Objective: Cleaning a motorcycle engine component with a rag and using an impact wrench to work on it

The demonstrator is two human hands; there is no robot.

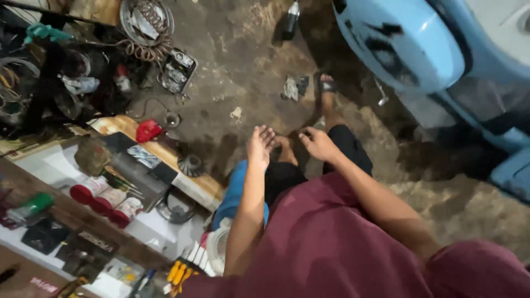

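Observation:
I look down at my own body in a maroon shirt and dark shorts. My left hand (259, 147) hangs in front of me with loose, spread fingers and holds nothing. My right hand (318, 144) is beside it, also free, fingers slightly curled, above my knee. My foot in a sandal (327, 88) rests on the dirty concrete floor ahead. No tool is in either hand.
A light blue scooter body (411, 44) fills the upper right. Left of me a shelf holds red-capped cans (105, 198), a green tool (30, 207) and a red object (148, 131). A coiled hose (146, 33), a socket case (178, 70) and a dark bottle (291, 19) lie on the floor.

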